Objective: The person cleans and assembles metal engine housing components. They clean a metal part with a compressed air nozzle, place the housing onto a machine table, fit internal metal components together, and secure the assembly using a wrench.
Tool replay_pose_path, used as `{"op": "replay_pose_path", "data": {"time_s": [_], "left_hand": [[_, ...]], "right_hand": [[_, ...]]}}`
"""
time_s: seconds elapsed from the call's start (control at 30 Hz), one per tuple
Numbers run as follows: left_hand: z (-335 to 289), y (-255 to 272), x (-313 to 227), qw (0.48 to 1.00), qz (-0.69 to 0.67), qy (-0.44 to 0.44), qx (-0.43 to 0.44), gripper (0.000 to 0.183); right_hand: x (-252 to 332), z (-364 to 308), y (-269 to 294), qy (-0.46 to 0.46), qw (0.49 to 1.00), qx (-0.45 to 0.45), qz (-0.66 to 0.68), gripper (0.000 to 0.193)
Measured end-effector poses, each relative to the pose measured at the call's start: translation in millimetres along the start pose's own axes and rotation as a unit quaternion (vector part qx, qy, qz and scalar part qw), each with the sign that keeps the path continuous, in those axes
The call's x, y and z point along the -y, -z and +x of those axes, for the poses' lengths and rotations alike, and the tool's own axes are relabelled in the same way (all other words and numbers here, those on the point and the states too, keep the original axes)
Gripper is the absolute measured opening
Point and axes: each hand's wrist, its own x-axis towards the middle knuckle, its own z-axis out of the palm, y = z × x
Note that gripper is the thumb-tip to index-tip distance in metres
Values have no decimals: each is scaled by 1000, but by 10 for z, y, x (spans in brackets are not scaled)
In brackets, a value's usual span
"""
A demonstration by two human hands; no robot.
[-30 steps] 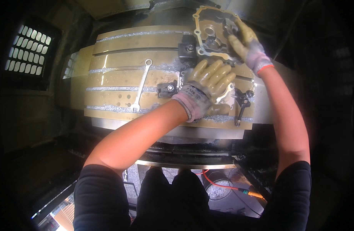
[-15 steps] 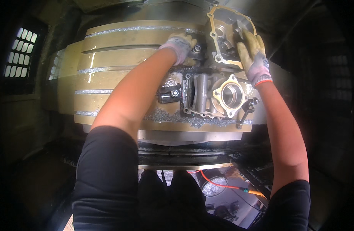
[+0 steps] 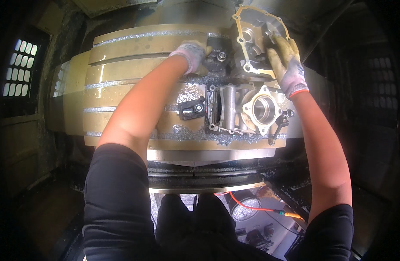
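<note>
My left hand [image 3: 192, 57], in a soiled glove, has its fingers and thumb curled about the left end of a black clamp [image 3: 214, 56] with a bolt and nut [image 3: 221, 56]; the fingertips are partly hidden. On the right, my gloved right hand [image 3: 289, 65] rests with fingers stretched out on the right side of an upright cast metal housing [image 3: 241, 56]. In front of that housing lies a second casting [image 3: 228, 106] with a round flanged bore [image 3: 264, 111]. Another black clamp [image 3: 191, 109] stands at its left, and a bolted clamp arm [image 3: 278, 130] at its right.
The slotted machine table [image 3: 121, 67] carries metal chips [image 3: 234, 138] in its grooves and around the castings. Dark enclosure walls stand at both sides, with a slotted panel [image 3: 19, 67] on the left. Below the table edge are an orange hose [image 3: 252, 209] and a bucket of chips [image 3: 243, 211].
My left hand has shifted left, uncovering more of the clamp beside the nut. The right hand stays on the housing. The whole view has moved slightly.
</note>
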Motion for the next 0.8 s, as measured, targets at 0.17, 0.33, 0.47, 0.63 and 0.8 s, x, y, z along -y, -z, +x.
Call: {"op": "replay_pose_path", "data": {"time_s": [0.17,0.33,0.47,0.63,0.8], "left_hand": [[-149,-259,77,994,-44,4,-96,86],[-921,-375,-18,959,-187,174,-125,78],[-2083,-1024,-316,931,-179,245,-202,51],[-4010,-2095,-739,861,-309,382,-129,49],[-5652,-3003,-1494,680,-461,567,-62,57]], "right_hand": [[-56,-16,-24,18,1000,-15,-7,53],[-56,3,-17,-3,1000,0,-10,51],[-52,14,44,-6,999,-2,-34,55],[152,-281,637,-187,970,-113,111,79],[172,-1016,513,-306,886,301,177,80]]}}
